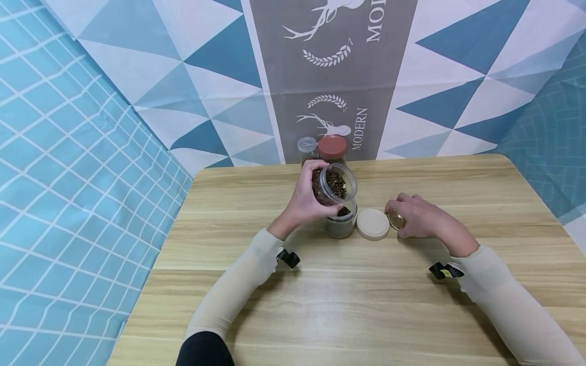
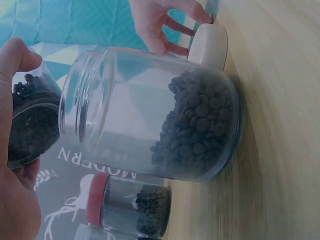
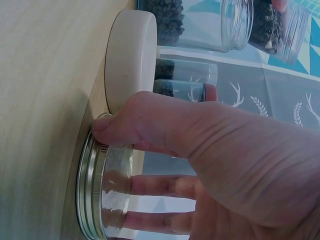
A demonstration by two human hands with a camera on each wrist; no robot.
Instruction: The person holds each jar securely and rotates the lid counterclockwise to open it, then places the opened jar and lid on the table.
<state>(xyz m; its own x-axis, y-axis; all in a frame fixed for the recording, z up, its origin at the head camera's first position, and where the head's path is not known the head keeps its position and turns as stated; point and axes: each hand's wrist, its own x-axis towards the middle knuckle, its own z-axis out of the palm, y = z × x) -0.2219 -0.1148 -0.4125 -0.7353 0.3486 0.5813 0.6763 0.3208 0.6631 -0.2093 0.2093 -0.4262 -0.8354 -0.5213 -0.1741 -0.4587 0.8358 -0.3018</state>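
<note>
My left hand [image 1: 308, 199] grips a clear jar of dark pellets [image 1: 336, 184], tilted with its open mouth over a wider glass jar [image 1: 340, 226]. That wider jar stands uncapped on the table; in the left wrist view dark pellets [image 2: 192, 125] lie in its bottom part. My right hand [image 1: 423, 217] holds a gold-rimmed clear lid [image 1: 396, 220] by its edge, low at the table surface; in the right wrist view the thumb and fingers spread around the lid [image 3: 95, 187]. A cream round lid [image 1: 373, 224] lies between the wider jar and the gold-rimmed lid.
Behind the held jar stand a red-lidded jar [image 1: 332, 146] and a smaller clear-lidded jar [image 1: 306, 145], near the back edge of the wooden table [image 1: 320, 310]. A patterned cloth [image 1: 339, 81] hangs behind the table.
</note>
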